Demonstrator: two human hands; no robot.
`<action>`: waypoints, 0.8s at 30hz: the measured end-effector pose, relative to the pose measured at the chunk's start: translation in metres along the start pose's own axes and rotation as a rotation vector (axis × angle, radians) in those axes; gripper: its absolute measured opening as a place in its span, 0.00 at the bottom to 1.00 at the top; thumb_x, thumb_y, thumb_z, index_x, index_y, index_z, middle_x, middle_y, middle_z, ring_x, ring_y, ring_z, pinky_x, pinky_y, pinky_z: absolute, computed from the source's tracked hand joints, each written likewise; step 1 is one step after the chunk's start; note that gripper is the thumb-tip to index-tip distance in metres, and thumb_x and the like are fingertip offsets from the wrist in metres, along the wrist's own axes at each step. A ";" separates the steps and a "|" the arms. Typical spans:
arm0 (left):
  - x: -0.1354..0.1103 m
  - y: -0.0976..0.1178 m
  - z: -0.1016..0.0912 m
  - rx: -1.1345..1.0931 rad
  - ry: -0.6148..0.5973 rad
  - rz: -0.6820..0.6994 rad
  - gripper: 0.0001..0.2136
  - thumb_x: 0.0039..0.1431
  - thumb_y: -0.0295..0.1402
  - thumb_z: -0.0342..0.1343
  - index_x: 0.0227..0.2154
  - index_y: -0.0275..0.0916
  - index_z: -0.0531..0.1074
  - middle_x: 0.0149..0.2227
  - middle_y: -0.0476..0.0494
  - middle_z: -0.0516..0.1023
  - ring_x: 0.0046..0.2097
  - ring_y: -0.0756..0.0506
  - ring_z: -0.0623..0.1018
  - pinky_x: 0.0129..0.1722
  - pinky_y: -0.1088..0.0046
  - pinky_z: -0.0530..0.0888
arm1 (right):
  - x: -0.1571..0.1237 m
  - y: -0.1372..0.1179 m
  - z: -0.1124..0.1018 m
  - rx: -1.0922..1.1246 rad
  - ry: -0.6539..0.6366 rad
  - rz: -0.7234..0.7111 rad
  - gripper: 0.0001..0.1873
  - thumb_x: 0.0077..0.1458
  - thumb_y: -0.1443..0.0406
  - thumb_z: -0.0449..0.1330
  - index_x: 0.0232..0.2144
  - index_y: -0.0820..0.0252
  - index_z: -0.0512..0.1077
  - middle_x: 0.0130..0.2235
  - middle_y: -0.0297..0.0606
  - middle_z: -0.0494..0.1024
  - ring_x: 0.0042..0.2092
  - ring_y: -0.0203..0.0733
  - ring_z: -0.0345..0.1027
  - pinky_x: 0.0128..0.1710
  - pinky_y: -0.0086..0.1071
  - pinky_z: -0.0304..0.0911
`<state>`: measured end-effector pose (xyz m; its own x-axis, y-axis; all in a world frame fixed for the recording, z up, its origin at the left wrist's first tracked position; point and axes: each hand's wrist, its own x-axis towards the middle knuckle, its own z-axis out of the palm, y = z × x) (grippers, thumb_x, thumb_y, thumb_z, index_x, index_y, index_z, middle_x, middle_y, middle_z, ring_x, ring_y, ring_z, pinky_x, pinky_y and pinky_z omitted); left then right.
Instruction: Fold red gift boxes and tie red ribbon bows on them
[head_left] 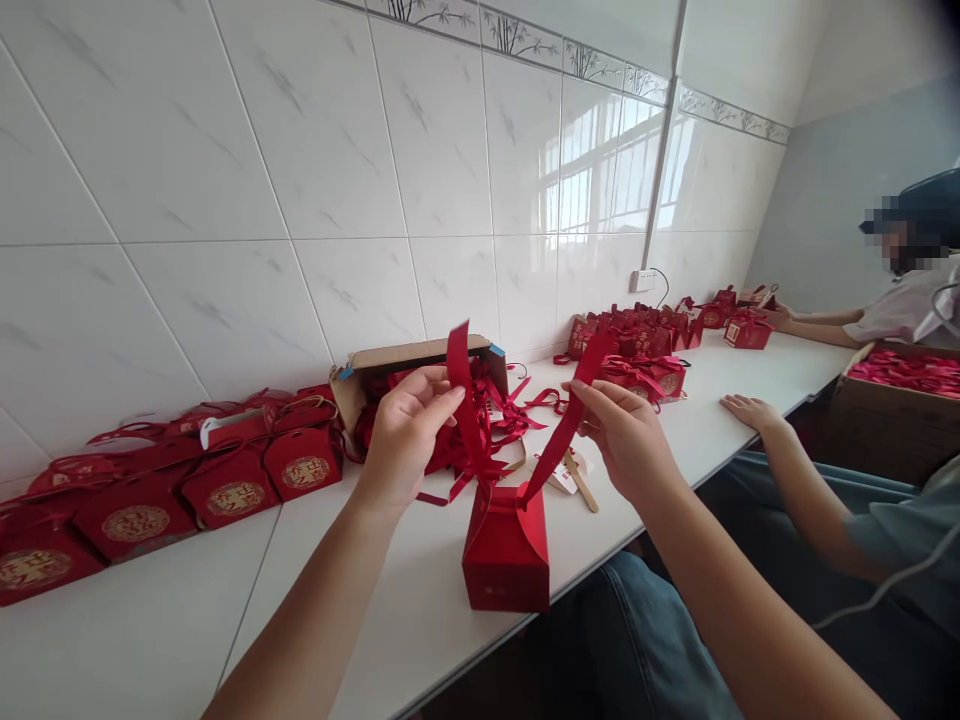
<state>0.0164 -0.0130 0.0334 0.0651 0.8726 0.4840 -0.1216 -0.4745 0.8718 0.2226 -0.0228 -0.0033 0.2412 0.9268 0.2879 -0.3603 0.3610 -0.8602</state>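
Observation:
A small red gift box (507,555) stands upright near the table's front edge, its top folded together. Two ends of a red ribbon (556,445) rise from the box's top and spread apart in a V. Between thumb and fingers, my left hand (409,430) pinches the left ribbon end, which sticks up past the fingertips. The other end is pinched in my right hand (626,435), up and to the right of the box. Neither hand touches the box itself.
Behind my hands, an open cardboard box (412,352) spills red ribbons. Finished-looking red boxes (232,490) line the wall at left; more red boxes (645,340) stand at right. A wooden stick (583,485) lies beside a tag. Co-workers sit at right, one hand (750,411) on the table (330,580).

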 end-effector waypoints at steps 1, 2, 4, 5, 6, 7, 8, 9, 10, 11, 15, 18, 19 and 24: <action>0.001 -0.002 0.001 -0.003 0.043 0.035 0.06 0.51 0.33 0.63 0.32 0.39 0.76 0.28 0.53 0.75 0.30 0.52 0.74 0.31 0.79 0.70 | 0.001 0.000 0.003 -0.012 0.011 0.001 0.14 0.41 0.55 0.70 0.27 0.58 0.78 0.25 0.33 0.75 0.24 0.32 0.63 0.23 0.27 0.56; 0.002 -0.003 0.002 -0.005 0.079 0.067 0.06 0.51 0.34 0.63 0.32 0.39 0.76 0.27 0.53 0.74 0.29 0.52 0.73 0.31 0.78 0.70 | 0.001 -0.001 0.007 -0.022 0.020 -0.001 0.14 0.41 0.55 0.70 0.27 0.58 0.78 0.24 0.32 0.74 0.24 0.31 0.62 0.22 0.27 0.55; 0.003 -0.006 0.004 -0.012 0.115 0.117 0.07 0.51 0.35 0.64 0.31 0.39 0.76 0.26 0.53 0.74 0.29 0.52 0.74 0.31 0.77 0.70 | 0.002 -0.002 0.012 -0.040 0.035 -0.026 0.13 0.42 0.55 0.69 0.28 0.57 0.78 0.24 0.31 0.74 0.23 0.31 0.62 0.22 0.27 0.54; 0.004 -0.007 0.004 -0.017 0.120 0.130 0.07 0.51 0.36 0.64 0.31 0.39 0.76 0.26 0.52 0.75 0.30 0.51 0.74 0.31 0.77 0.70 | 0.001 -0.002 0.014 -0.051 0.042 -0.054 0.12 0.43 0.55 0.68 0.28 0.56 0.78 0.24 0.30 0.75 0.24 0.31 0.62 0.23 0.27 0.55; 0.004 -0.008 0.004 -0.019 0.119 0.133 0.08 0.51 0.37 0.64 0.30 0.38 0.76 0.26 0.52 0.75 0.30 0.51 0.74 0.32 0.77 0.71 | 0.001 -0.003 0.016 -0.065 0.045 -0.090 0.11 0.44 0.55 0.68 0.28 0.56 0.78 0.24 0.31 0.75 0.25 0.32 0.63 0.24 0.27 0.56; 0.004 -0.009 0.004 -0.018 0.115 0.127 0.08 0.51 0.37 0.64 0.29 0.38 0.76 0.26 0.51 0.75 0.30 0.51 0.74 0.32 0.77 0.71 | 0.001 -0.004 0.017 -0.077 0.048 -0.129 0.11 0.45 0.55 0.67 0.28 0.55 0.78 0.25 0.31 0.76 0.26 0.33 0.64 0.25 0.27 0.57; 0.004 -0.009 0.004 -0.015 0.110 0.117 0.09 0.51 0.38 0.64 0.29 0.37 0.76 0.26 0.50 0.76 0.30 0.51 0.74 0.33 0.77 0.71 | 0.001 -0.004 0.018 -0.086 0.047 -0.164 0.10 0.46 0.56 0.67 0.27 0.55 0.78 0.26 0.31 0.76 0.27 0.33 0.65 0.26 0.27 0.58; 0.004 -0.010 0.003 -0.011 0.104 0.108 0.09 0.51 0.38 0.64 0.28 0.37 0.77 0.26 0.50 0.76 0.30 0.51 0.74 0.33 0.77 0.71 | 0.001 -0.004 0.019 -0.091 0.047 -0.194 0.10 0.47 0.56 0.67 0.26 0.56 0.78 0.26 0.31 0.76 0.28 0.33 0.65 0.27 0.27 0.59; 0.004 -0.010 0.003 -0.009 0.098 0.102 0.09 0.51 0.38 0.64 0.28 0.37 0.77 0.26 0.50 0.76 0.30 0.52 0.74 0.33 0.78 0.70 | 0.001 -0.005 0.020 -0.090 0.046 -0.216 0.10 0.47 0.56 0.67 0.25 0.56 0.78 0.26 0.31 0.76 0.28 0.33 0.65 0.27 0.27 0.59; 0.003 -0.010 0.003 -0.011 0.095 0.104 0.09 0.51 0.38 0.64 0.28 0.37 0.77 0.26 0.50 0.76 0.30 0.52 0.74 0.33 0.78 0.70 | 0.002 -0.005 0.020 -0.085 0.046 -0.228 0.10 0.47 0.56 0.67 0.25 0.56 0.78 0.26 0.31 0.76 0.28 0.33 0.65 0.28 0.27 0.59; 0.003 -0.009 0.003 -0.010 0.100 0.168 0.09 0.51 0.39 0.65 0.30 0.38 0.77 0.28 0.49 0.79 0.33 0.50 0.77 0.35 0.77 0.72 | 0.006 -0.006 0.022 -0.028 0.006 -0.198 0.10 0.46 0.56 0.68 0.26 0.56 0.78 0.26 0.31 0.76 0.29 0.34 0.68 0.30 0.28 0.64; 0.003 -0.008 0.003 0.029 0.129 0.231 0.09 0.51 0.39 0.65 0.31 0.38 0.78 0.30 0.48 0.81 0.35 0.48 0.79 0.36 0.75 0.74 | 0.009 -0.007 0.024 0.026 -0.040 -0.165 0.09 0.48 0.58 0.66 0.30 0.56 0.78 0.27 0.32 0.78 0.29 0.34 0.71 0.32 0.29 0.68; 0.004 -0.009 0.003 0.043 0.141 0.245 0.09 0.51 0.39 0.65 0.32 0.38 0.78 0.30 0.47 0.81 0.35 0.47 0.80 0.37 0.75 0.74 | 0.010 -0.008 0.025 0.029 -0.049 -0.166 0.08 0.49 0.59 0.66 0.31 0.57 0.78 0.27 0.32 0.78 0.28 0.34 0.71 0.32 0.30 0.69; 0.004 -0.012 0.004 0.023 0.146 0.247 0.10 0.51 0.38 0.65 0.35 0.40 0.80 0.33 0.46 0.83 0.37 0.46 0.81 0.38 0.73 0.77 | 0.015 -0.013 0.032 -0.044 -0.082 -0.169 0.07 0.49 0.62 0.65 0.29 0.61 0.76 0.25 0.33 0.76 0.25 0.33 0.69 0.26 0.28 0.68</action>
<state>0.0218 -0.0041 0.0255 -0.1070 0.7367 0.6677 -0.0933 -0.6760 0.7310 0.2022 -0.0109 0.0259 0.2203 0.8595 0.4612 -0.2805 0.5086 -0.8140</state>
